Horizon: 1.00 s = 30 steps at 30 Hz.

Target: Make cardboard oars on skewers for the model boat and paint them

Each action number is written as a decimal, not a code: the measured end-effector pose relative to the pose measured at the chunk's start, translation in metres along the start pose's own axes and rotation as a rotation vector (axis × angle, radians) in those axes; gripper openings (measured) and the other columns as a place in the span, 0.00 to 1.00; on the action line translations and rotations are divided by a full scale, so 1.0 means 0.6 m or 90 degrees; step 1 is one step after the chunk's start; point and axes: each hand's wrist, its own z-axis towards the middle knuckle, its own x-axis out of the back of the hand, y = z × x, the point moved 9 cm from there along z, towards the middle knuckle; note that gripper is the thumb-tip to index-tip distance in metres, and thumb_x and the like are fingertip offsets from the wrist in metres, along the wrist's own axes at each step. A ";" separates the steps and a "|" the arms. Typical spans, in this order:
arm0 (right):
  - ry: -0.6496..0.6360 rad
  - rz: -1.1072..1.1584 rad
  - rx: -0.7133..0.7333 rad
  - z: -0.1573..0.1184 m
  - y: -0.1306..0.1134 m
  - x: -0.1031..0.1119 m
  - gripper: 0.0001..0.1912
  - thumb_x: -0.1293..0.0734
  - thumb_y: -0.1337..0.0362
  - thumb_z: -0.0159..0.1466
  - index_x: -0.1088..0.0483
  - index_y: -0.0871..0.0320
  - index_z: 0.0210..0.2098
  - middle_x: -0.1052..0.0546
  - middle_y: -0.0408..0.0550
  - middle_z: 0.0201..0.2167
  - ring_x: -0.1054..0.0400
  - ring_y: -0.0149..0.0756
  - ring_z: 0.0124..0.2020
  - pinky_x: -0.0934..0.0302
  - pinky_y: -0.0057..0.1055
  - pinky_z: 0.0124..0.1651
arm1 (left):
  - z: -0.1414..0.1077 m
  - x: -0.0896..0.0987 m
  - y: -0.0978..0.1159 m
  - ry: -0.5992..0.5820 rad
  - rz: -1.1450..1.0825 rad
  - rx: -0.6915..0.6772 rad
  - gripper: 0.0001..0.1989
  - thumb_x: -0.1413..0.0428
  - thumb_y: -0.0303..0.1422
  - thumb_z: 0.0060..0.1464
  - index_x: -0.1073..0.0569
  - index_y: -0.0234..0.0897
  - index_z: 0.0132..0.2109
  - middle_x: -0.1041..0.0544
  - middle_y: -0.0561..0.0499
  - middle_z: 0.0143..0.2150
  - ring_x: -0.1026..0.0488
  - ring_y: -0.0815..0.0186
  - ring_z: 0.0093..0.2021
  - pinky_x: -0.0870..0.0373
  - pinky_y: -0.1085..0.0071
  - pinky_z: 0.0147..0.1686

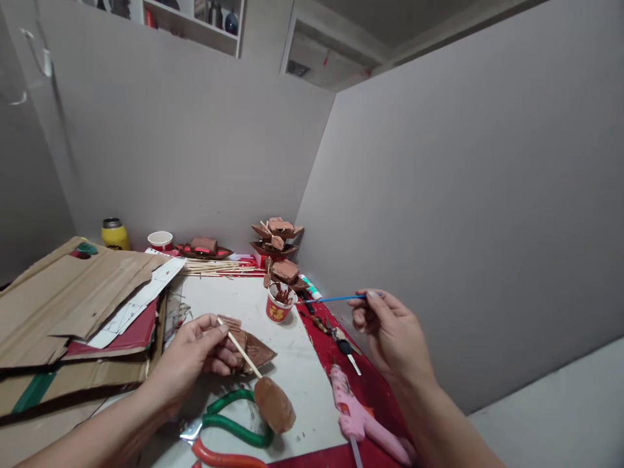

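Between the thumb and fingers of my left hand (207, 348) is the pale stick of a small paddle (274, 404), whose brown blade hangs at the lower right. Behind that hand, partly hidden by it, lies a brown model boat (258, 351) on the white board. My right hand (394, 331) pinches a thin blue brush (336, 299), its tip pointing left at the rim of a red paper cup (277, 313). Reddish-brown paint coats the inside of the cup. Whether the tip touches the rim I cannot tell.
Green and red-handled pliers (236, 426) lie in front; a pink glue gun (353, 413) and keys (346, 348) are at the right. Cardboard (78, 305) covers the left. Model boats (285, 272), sticks (219, 267), a white cup (160, 240) and a yellow jar (115, 235) stand behind.
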 end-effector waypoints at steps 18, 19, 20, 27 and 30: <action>-0.097 0.144 -0.175 -0.101 0.007 -0.085 0.14 0.26 0.54 0.54 0.30 0.57 0.28 0.27 0.41 0.18 0.42 0.24 0.14 0.47 0.20 0.17 | -0.038 -0.058 0.003 -0.141 0.075 0.057 0.18 0.37 0.44 0.47 0.32 0.33 0.27 0.23 0.49 0.23 0.29 0.71 0.20 0.31 0.75 0.22; -0.099 0.146 -0.173 -0.100 0.006 -0.088 0.15 0.26 0.53 0.53 0.30 0.57 0.28 0.27 0.41 0.18 0.42 0.24 0.14 0.47 0.20 0.17 | -0.039 -0.059 0.002 -0.142 0.077 0.059 0.18 0.37 0.44 0.47 0.31 0.33 0.27 0.24 0.49 0.23 0.29 0.71 0.20 0.31 0.75 0.22; -0.102 0.148 -0.172 -0.099 0.005 -0.091 0.15 0.26 0.53 0.53 0.29 0.57 0.27 0.26 0.41 0.18 0.41 0.24 0.14 0.46 0.19 0.17 | -0.041 -0.059 0.003 -0.144 0.079 0.061 0.18 0.37 0.43 0.47 0.31 0.33 0.27 0.24 0.50 0.23 0.29 0.71 0.20 0.31 0.75 0.23; -0.129 0.151 -0.188 -0.107 0.016 -0.087 0.15 0.25 0.54 0.53 0.29 0.58 0.26 0.28 0.40 0.16 0.40 0.23 0.14 0.44 0.17 0.17 | -0.047 -0.057 0.013 -0.126 0.088 0.049 0.17 0.37 0.43 0.46 0.31 0.34 0.27 0.26 0.52 0.23 0.33 0.73 0.20 0.35 0.76 0.23; -0.157 0.157 -0.217 -0.122 0.029 -0.078 0.12 0.29 0.54 0.59 0.29 0.57 0.29 0.28 0.39 0.16 0.41 0.23 0.13 0.43 0.17 0.15 | -0.045 -0.053 0.017 -0.117 0.103 0.027 0.17 0.38 0.43 0.47 0.32 0.34 0.26 0.29 0.54 0.21 0.36 0.74 0.19 0.38 0.76 0.22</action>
